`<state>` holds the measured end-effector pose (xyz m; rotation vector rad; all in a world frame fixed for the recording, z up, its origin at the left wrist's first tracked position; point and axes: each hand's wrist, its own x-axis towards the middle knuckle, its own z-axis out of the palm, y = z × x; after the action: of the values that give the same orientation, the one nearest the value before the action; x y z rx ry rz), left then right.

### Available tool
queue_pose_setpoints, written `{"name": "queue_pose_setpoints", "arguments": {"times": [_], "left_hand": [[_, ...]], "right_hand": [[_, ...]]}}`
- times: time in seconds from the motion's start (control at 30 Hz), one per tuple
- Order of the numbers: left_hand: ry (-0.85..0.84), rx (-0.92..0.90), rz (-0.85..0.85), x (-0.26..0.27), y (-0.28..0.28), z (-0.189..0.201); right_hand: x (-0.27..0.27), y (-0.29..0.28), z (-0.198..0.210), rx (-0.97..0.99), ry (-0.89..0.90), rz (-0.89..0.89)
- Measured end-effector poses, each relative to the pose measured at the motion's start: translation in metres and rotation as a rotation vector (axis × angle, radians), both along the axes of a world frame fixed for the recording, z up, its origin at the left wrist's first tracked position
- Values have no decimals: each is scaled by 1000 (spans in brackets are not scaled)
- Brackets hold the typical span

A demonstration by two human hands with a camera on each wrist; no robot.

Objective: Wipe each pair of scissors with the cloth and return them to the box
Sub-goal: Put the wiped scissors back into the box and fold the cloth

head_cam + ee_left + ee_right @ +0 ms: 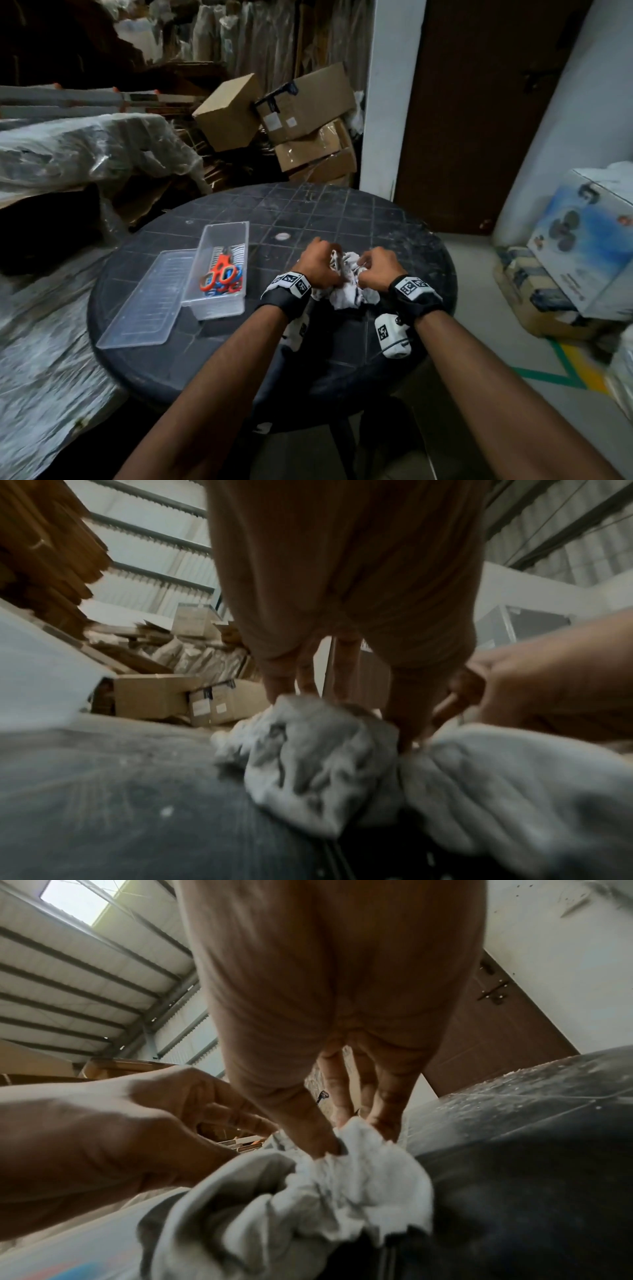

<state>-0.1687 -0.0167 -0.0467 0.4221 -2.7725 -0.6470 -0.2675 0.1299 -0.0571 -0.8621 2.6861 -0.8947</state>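
A crumpled white cloth (347, 286) lies on the round black table (342, 219) in front of me. My left hand (320, 262) grips its left part, seen in the left wrist view as fingers (284, 688) dug into the cloth (318, 764). My right hand (375, 265) pinches its right part; the right wrist view shows thumb and fingers (322, 1137) closed on the cloth (359, 1177). No scissors show in either hand. A clear plastic box (219, 270) to the left holds orange-handled scissors (221, 272) and blue-handled ones beneath.
The box's clear lid (144, 301) lies flat beside it on the left. Cardboard boxes (284, 116) are stacked behind the table, plastic-wrapped bundles (68, 154) on the left, a printed carton (582, 240) on the right, a brown door (479, 102) behind.
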Motion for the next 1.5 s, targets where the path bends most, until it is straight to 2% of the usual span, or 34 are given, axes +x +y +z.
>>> {"name": "queue_pose_setpoints", "arguments": {"times": [0.3, 0.47, 0.57, 0.73, 0.9, 1.07, 1.27, 1.33, 1.5], "left_hand": [[-26, 53, 33, -73, -4, -2], [-29, 64, 32, -74, -6, -2], [53, 93, 62, -62, -7, 3], [167, 99, 146, -18, -13, 26], [181, 99, 194, 56, -37, 52], [211, 138, 338, 137, -67, 61], [234, 127, 582, 214, -112, 39], [191, 111, 678, 231, -126, 25], [-189, 54, 910, 251, -143, -4]], "right_hand": [[-60, -11, -8, -122, 57, -144], [-62, -12, -7, -113, 69, -156], [-51, -15, 4, -128, 136, -143], [-8, -27, 42, -207, 169, -57], [57, -58, 67, -285, 158, 79], [130, -99, 70, -289, 108, 212], [199, -136, 55, -153, 115, 371], [213, -144, 46, -84, 169, 412], [222, -158, 25, -41, 284, 422]]}}
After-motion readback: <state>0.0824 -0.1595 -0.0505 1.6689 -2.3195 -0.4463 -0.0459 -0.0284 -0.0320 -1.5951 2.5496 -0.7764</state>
